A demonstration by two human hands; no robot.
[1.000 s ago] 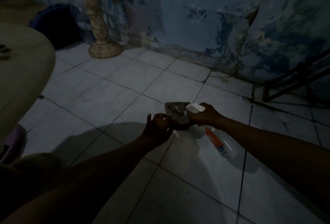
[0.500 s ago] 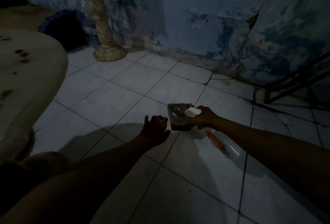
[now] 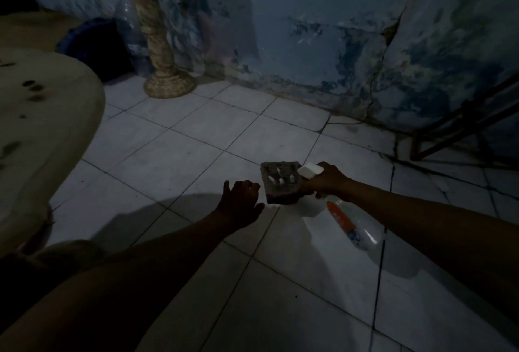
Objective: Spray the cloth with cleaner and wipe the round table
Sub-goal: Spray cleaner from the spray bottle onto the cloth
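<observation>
It is dim. A grey cloth (image 3: 280, 181) with pale spots hangs upright over the tiled floor in the centre. My left hand (image 3: 241, 200) is just left of it, fingers spread, thumb meeting the cloth's lower left corner. My right hand (image 3: 328, 180) grips the neck of a clear spray bottle (image 3: 356, 228) with an orange label. Its white spray head (image 3: 310, 169) touches the cloth's upper right corner. The round table (image 3: 42, 127), pale with dark spots, fills the left edge.
A twisted stone pedestal (image 3: 165, 82) stands at the back by the peeling blue wall, with a dark blue tub (image 3: 92, 48) and an empty plastic bottle (image 3: 129, 23) beside it. A wooden frame (image 3: 463, 127) leans at the right. Cracked white floor tiles lie below.
The cloth has opened out flat toward me and sits closer to the spray head. My left hand has slid slightly away from it. More of the round table shows at left.
</observation>
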